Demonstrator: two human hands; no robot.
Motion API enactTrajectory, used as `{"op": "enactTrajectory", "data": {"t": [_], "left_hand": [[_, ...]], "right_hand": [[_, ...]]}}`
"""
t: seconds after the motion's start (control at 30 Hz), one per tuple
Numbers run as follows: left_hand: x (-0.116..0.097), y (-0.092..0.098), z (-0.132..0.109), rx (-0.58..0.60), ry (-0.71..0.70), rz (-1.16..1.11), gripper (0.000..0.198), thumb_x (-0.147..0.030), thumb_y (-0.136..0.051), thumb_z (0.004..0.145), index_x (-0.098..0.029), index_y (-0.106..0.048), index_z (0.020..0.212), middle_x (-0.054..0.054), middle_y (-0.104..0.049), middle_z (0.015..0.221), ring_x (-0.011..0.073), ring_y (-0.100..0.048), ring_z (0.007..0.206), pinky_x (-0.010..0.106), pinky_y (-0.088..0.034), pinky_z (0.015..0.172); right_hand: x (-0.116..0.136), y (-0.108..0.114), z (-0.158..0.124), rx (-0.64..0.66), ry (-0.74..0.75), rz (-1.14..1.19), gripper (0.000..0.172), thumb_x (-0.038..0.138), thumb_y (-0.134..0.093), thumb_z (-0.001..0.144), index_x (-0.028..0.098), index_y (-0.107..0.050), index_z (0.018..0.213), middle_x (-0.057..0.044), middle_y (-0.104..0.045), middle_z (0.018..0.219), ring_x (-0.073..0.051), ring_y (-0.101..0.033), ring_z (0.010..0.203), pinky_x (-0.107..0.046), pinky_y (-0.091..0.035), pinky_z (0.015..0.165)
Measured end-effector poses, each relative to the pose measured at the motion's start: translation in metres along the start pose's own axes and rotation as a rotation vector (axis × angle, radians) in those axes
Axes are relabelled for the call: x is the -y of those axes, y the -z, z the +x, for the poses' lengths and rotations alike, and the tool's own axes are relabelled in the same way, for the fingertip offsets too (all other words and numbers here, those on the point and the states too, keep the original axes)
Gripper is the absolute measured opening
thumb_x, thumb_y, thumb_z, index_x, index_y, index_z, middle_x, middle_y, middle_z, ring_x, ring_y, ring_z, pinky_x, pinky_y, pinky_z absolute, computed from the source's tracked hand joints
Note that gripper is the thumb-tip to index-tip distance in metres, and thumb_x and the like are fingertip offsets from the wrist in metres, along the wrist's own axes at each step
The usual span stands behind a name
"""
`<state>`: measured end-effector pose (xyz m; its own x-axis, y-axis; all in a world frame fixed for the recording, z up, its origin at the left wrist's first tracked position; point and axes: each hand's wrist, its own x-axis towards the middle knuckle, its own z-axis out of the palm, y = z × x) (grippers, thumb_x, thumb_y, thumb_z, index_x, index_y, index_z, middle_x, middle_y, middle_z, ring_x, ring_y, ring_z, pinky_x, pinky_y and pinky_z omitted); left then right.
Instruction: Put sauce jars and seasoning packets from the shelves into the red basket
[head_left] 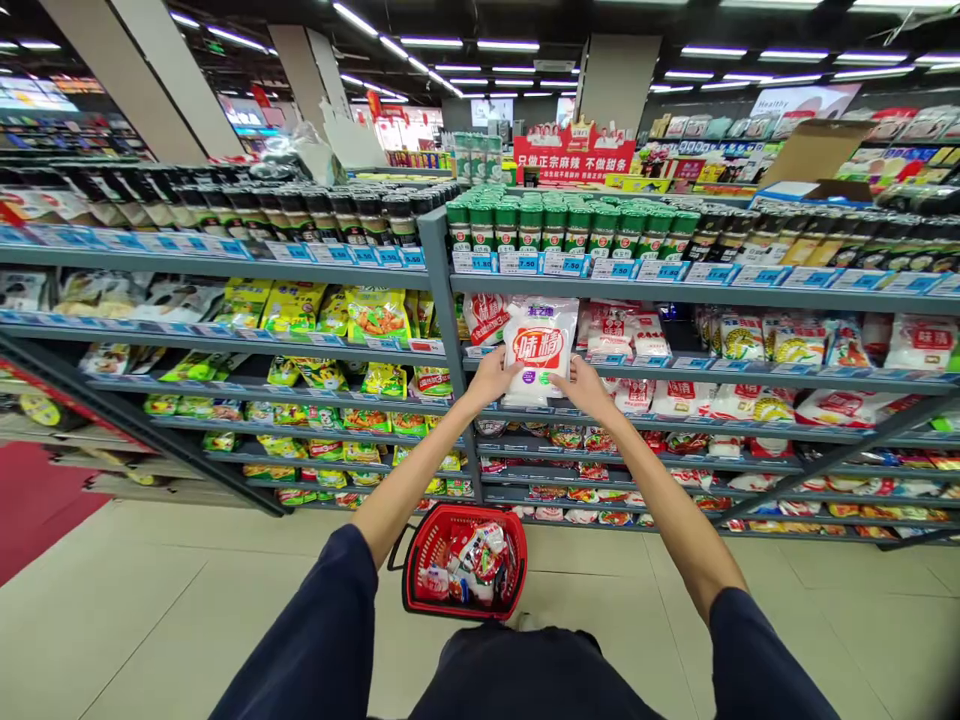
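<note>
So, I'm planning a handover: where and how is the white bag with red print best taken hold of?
Probably by the top edge, pinched from above near its middle. The white bag is held top side up, printed front towards the camera, and the left hand and right hand hold its lower sides, leaving that edge free.

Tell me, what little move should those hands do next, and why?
Perhaps lower the white packet toward the red basket: the left grip and right grip hold it by its sides, and the basket below contains other packets.
</note>
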<state>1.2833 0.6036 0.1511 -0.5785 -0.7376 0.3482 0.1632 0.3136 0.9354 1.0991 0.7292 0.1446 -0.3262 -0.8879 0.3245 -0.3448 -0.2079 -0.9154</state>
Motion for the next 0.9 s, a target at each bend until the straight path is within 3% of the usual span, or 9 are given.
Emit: {"op": "enactTrajectory", "data": {"t": [0.13,0.27,0.53,0.7,0.9], "left_hand": [[-0.002,0.002,0.015,0.066,0.074,0.015,0.046,-0.032,-0.080,0.080,-0.008,-0.063,0.115,0.019,-0.075,0.110,0.0295,-0.071,0.097,0.045,-0.057,0.089],[-0.006,0.002,0.037,0.014,0.035,0.001,0.046,-0.033,-0.081,0.078,-0.011,-0.061,0.113,0.017,-0.075,0.110,0.0281,-0.072,0.093,0.042,-0.059,0.083],[0.009,0.004,0.075,-0.038,-0.094,0.051,0.038,-0.037,-0.077,0.081,-0.016,-0.061,0.109,0.013,-0.075,0.111,0.0261,-0.072,0.099,0.039,-0.059,0.087],[0.015,0.004,0.091,-0.039,-0.067,0.099,0.029,-0.034,-0.074,0.087,-0.017,-0.059,0.104,0.015,-0.073,0.110,0.0288,-0.071,0.101,0.045,-0.059,0.089],[0.025,0.001,0.106,-0.100,-0.065,0.202,0.034,-0.035,-0.073,0.089,-0.015,-0.058,0.112,0.016,-0.070,0.113,0.0290,-0.069,0.106,0.048,-0.055,0.097]], "right_hand": [[0.002,0.008,0.017,0.034,-0.030,0.054,0.058,0.039,-0.084,0.072,0.014,-0.062,0.119,-0.015,-0.077,0.114,-0.026,-0.075,0.093,-0.049,-0.062,0.088],[0.010,0.016,0.041,0.053,0.000,0.010,0.063,0.040,-0.084,0.072,0.016,-0.059,0.124,-0.015,-0.074,0.122,-0.028,-0.073,0.106,-0.049,-0.063,0.092],[0.005,0.022,0.077,0.046,0.125,-0.024,0.069,0.048,-0.084,0.071,0.018,-0.057,0.127,-0.015,-0.073,0.125,-0.030,-0.072,0.111,-0.049,-0.059,0.098],[-0.001,0.028,0.093,0.008,0.117,-0.019,0.070,0.050,-0.087,0.066,0.017,-0.061,0.122,-0.016,-0.072,0.126,-0.032,-0.071,0.114,-0.050,-0.057,0.103],[-0.006,0.032,0.108,0.009,0.105,0.007,0.077,0.049,-0.089,0.063,0.015,-0.059,0.125,-0.019,-0.069,0.129,-0.032,-0.070,0.115,-0.049,-0.058,0.102]]}}
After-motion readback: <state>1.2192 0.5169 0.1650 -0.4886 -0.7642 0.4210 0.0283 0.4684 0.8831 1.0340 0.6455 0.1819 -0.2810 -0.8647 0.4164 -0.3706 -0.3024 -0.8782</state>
